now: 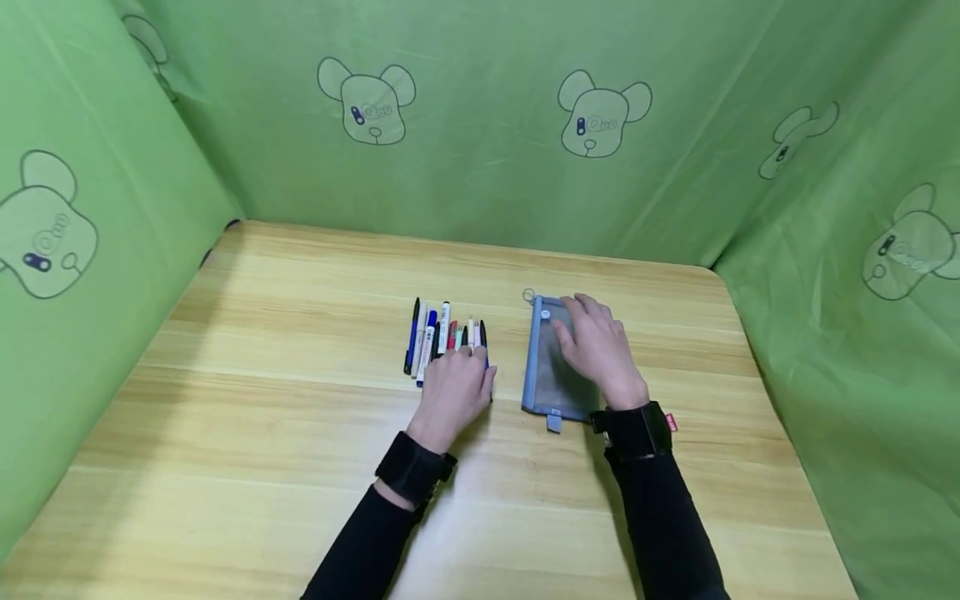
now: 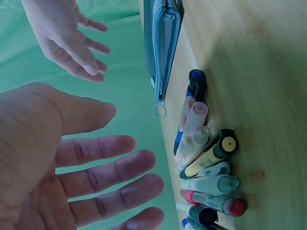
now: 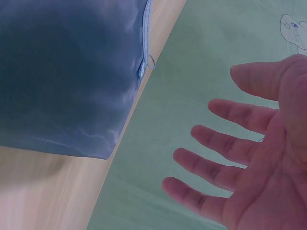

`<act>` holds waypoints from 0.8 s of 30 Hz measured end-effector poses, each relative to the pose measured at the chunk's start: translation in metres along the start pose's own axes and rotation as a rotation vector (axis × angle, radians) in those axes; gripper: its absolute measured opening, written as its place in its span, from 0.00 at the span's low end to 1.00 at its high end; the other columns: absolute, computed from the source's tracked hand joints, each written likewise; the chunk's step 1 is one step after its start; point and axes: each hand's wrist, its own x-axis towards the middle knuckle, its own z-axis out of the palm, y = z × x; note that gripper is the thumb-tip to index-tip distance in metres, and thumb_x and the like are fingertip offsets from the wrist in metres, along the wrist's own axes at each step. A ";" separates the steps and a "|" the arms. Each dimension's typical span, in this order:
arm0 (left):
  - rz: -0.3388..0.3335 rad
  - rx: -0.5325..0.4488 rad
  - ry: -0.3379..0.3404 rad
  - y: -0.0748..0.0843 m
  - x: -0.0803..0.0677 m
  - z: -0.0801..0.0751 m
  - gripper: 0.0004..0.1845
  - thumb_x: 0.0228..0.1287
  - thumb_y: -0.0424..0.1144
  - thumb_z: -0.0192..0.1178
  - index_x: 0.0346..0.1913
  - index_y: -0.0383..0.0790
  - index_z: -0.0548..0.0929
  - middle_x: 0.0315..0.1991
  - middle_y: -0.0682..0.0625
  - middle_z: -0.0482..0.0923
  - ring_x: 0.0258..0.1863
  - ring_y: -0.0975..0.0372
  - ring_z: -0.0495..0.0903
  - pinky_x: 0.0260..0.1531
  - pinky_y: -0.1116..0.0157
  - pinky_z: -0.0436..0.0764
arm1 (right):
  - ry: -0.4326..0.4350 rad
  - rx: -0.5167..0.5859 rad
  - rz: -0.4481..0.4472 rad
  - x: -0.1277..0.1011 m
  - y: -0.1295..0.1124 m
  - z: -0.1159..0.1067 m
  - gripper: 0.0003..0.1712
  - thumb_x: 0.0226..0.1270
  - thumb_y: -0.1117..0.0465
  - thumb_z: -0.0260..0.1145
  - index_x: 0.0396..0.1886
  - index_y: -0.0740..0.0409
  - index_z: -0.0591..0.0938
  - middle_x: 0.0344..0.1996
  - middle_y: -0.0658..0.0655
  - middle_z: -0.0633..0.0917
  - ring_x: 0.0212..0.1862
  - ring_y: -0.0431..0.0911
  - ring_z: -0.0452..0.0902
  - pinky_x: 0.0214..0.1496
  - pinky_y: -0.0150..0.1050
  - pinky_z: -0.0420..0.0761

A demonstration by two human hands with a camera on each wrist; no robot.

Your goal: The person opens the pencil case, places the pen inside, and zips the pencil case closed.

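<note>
A row of pens and markers [image 1: 427,342] lies side by side near the middle of the table. Above its right part my left hand [image 1: 454,392] hovers, fingers spread and holding nothing. In the left wrist view the capped ends show: a pink highlighter [image 2: 195,117], a yellow one [image 2: 211,158], a pale green one [image 2: 211,183] and a red-capped pen [image 2: 216,202]. To the right lies a blue-grey mesh zip pouch [image 1: 558,367], flat, with a ring on its zipper. My right hand [image 1: 600,350] is over the pouch's right side, its fingers extended and apart, with nothing in them.
The wooden table [image 1: 262,467] reaches to green fabric walls [image 1: 480,183] printed with bear heads at the back and both sides. A small fabric tab [image 1: 553,423] sticks out from the pouch's near end.
</note>
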 end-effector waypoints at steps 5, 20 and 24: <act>-0.012 0.005 -0.014 0.000 0.004 0.003 0.14 0.70 0.46 0.63 0.30 0.40 0.81 0.23 0.49 0.80 0.18 0.60 0.75 0.14 0.67 0.71 | -0.016 -0.005 0.002 0.004 0.003 0.000 0.32 0.79 0.51 0.55 0.75 0.62 0.66 0.75 0.71 0.64 0.75 0.69 0.60 0.71 0.71 0.65; -0.043 0.034 -0.078 0.002 0.018 0.014 0.13 0.69 0.46 0.63 0.36 0.38 0.84 0.28 0.46 0.84 0.23 0.55 0.82 0.16 0.62 0.78 | -0.073 -0.018 -0.011 0.023 0.016 0.007 0.31 0.79 0.52 0.55 0.74 0.62 0.67 0.74 0.73 0.66 0.73 0.70 0.63 0.71 0.71 0.66; -0.054 0.045 -0.089 0.003 0.020 0.016 0.13 0.69 0.46 0.64 0.34 0.37 0.85 0.27 0.46 0.84 0.25 0.55 0.82 0.17 0.62 0.79 | -0.120 -0.019 0.025 0.029 0.020 0.008 0.32 0.80 0.50 0.54 0.76 0.61 0.66 0.75 0.72 0.64 0.75 0.70 0.60 0.71 0.72 0.64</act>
